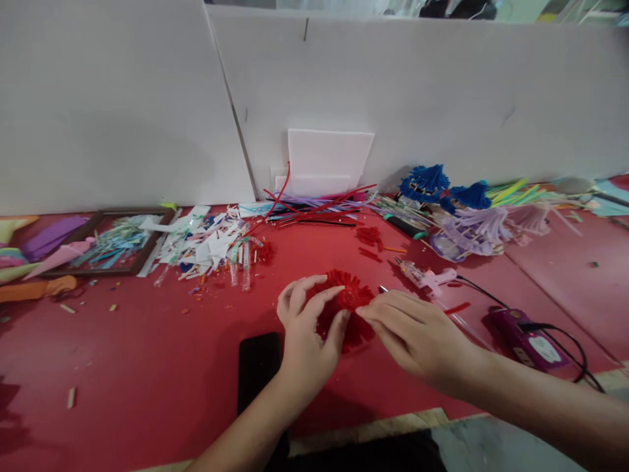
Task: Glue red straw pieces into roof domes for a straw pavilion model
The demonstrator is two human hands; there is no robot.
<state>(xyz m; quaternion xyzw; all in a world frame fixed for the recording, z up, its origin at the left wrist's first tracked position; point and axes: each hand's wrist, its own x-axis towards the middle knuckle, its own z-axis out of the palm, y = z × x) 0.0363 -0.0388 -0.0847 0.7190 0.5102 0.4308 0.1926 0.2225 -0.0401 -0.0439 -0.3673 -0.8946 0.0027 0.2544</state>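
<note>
A round, fringed red flower (354, 333), apparently of fuzzy pipe cleaner, is held just above the red table. My left hand (309, 328) is closed around its left side, thumb below and fingers curved over the top. At the flower's right edge, my right hand (417, 331) has its fingertips pinched together, touching or nearly touching the petals. The silver end of a slim tool (382, 289) sticks out above the right fingers; the rest of it is hidden in that hand.
A black phone (258, 367) lies beside my left forearm. To the right are a pink glue gun (427, 278) and a purple corded box (528, 341). Paper scraps (211, 242), red pipe cleaners (314, 213) and blue fringed pieces (425, 183) line the back, below a white partition (417, 92).
</note>
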